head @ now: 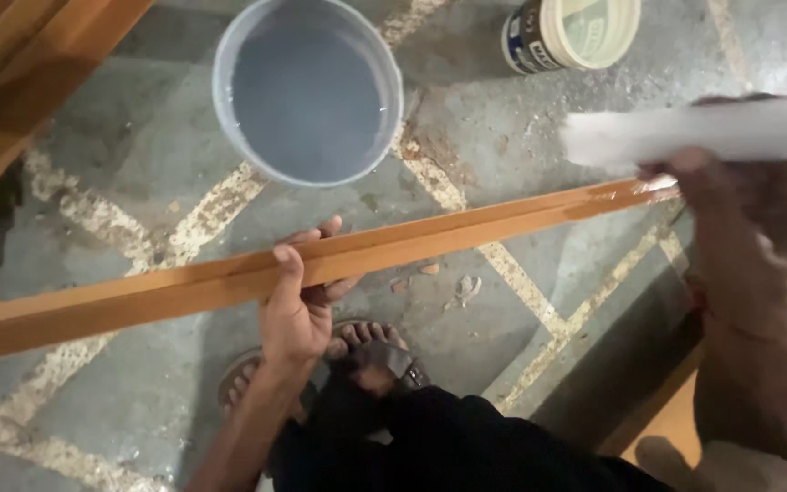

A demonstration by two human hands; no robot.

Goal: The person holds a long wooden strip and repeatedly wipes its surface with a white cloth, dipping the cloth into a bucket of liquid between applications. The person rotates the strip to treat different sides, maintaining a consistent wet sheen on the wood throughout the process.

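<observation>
Wooden strip (321, 264) rests level in my left hand (298, 305) — fingers wrapped around it to steady it — while my right hand (730, 196) pinches a blurred white cloth (694, 132) at its end.

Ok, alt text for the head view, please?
A left hand grips a long wooden strip held across a concrete floor, while the blurred right hand holds a white cloth-like thing at the strip's far end. A bucket and a tub stand beyond.
</observation>
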